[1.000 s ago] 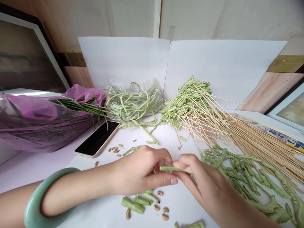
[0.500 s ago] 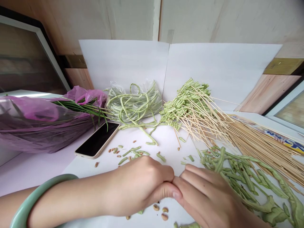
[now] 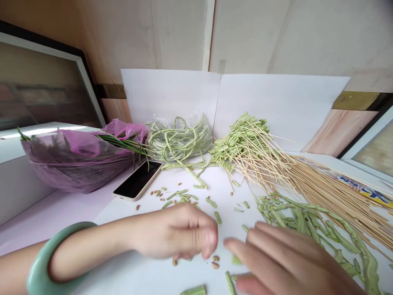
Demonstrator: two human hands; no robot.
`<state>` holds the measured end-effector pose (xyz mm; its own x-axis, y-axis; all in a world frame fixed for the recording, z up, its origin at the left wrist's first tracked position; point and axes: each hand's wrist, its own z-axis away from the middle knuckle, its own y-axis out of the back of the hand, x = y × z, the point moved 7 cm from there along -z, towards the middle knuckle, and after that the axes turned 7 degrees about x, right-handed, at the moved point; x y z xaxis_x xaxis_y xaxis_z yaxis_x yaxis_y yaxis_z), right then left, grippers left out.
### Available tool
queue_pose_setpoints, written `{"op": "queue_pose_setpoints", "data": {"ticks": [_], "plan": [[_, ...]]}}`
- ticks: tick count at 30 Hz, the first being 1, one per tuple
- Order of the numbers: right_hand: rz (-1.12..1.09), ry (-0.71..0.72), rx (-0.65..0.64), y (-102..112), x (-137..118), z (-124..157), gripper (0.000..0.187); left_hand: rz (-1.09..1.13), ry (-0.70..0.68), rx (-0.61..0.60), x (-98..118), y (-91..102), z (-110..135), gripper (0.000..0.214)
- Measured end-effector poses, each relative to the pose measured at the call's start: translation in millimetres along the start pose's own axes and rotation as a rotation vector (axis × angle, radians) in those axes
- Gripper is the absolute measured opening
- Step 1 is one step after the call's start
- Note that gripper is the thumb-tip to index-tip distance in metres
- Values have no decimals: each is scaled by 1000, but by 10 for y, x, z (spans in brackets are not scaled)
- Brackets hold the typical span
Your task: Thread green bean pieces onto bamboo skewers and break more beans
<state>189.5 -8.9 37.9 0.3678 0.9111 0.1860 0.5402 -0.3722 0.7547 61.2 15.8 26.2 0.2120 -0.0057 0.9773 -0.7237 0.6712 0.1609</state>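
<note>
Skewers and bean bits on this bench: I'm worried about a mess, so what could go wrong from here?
The loose bamboo skewers fan out just past the flattened green bean pods, close to the right hand, so a sweep of that hand might catch and scatter them. Bean pieces and seeds lie loose near the left hand and could get knocked towards the phone.

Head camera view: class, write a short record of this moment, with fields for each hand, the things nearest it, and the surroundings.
Left hand: curled, blurred; anything held cannot be seen
Left wrist: green bangle
Right hand: fingers extended, nothing visible in them
Near hands: shelled bean seeds; cut bean pieces
Right side: flattened bean pods; bare bamboo skewers
Rear: skewered bean pieces; bagged long beans
Left side: phone; purple plastic bag
</note>
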Motion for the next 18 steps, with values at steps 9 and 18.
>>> {"op": "queue_pose_setpoints", "data": {"ticks": [9,18], "plan": [[-13,-64,-102,-121,187,-343,49,616,147,289,-308,157,-225,39],[-401,-267,-49,-158,383,-419,30,363,122,257,-217,145,-212,54]]}}
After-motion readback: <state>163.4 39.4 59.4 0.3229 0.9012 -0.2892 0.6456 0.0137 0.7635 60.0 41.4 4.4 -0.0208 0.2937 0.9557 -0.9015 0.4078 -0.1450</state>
